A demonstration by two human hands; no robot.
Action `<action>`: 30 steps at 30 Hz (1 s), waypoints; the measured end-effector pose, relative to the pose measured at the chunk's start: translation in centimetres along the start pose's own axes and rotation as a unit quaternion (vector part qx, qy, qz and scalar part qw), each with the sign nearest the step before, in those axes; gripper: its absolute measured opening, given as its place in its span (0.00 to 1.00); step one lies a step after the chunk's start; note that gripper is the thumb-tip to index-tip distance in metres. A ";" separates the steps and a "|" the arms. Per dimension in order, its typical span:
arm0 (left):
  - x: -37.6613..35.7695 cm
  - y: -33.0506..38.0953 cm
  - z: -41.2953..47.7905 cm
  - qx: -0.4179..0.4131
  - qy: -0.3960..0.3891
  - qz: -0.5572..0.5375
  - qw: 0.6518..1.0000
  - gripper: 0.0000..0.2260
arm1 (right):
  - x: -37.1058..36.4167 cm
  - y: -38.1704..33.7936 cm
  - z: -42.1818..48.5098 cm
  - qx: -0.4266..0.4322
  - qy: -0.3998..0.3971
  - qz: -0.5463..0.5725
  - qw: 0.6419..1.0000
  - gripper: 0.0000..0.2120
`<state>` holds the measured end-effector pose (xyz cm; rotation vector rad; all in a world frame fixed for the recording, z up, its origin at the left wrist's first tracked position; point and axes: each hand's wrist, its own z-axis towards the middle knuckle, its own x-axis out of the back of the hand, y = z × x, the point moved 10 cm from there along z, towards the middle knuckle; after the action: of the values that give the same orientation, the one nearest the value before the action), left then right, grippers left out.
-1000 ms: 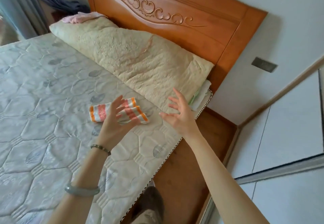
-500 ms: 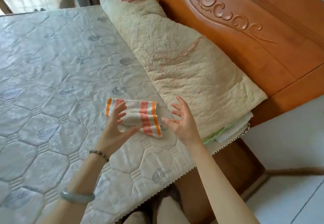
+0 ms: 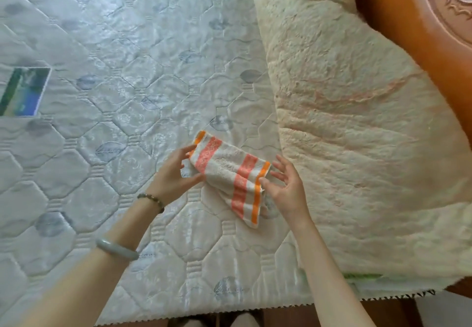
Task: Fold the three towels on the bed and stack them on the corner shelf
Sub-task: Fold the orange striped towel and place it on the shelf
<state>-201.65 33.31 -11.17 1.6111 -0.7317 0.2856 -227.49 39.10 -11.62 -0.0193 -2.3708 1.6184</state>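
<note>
spanning left to right, towel (image 3: 229,170) hung between left grip (image 3: 171,178) and right grip (image 3: 286,191), each pinching one end.

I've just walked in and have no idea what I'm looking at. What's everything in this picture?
towel: one, white with pink and orange stripes, held above the mattress between both hands
mattress: one, pale grey quilted with leaf prints, fills the left and middle
label: one, green and blue, on the mattress at the far left
blanket: one, cream and fluffy, lying along the headboard on the right
headboard: one, orange-brown carved wood, top right
green strip: one, peeking from under the blanket, lower right; I cannot tell what it is
bead bracelet: one, dark, left wrist
bangle: one, pale green, left forearm
left hand: grips the towel's left end
right hand: pinches the towel's orange right edge
</note>
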 end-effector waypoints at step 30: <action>-10.4 -23.2 27.2 -0.044 -0.017 0.324 0.945 0.08 | -4.2 24.3 23.2 -0.100 0.070 -0.435 0.892 0.12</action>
<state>-201.71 10.69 -40.79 1.2525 -1.2765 0.6882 -232.19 26.44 -42.66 0.7453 -1.9534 0.8968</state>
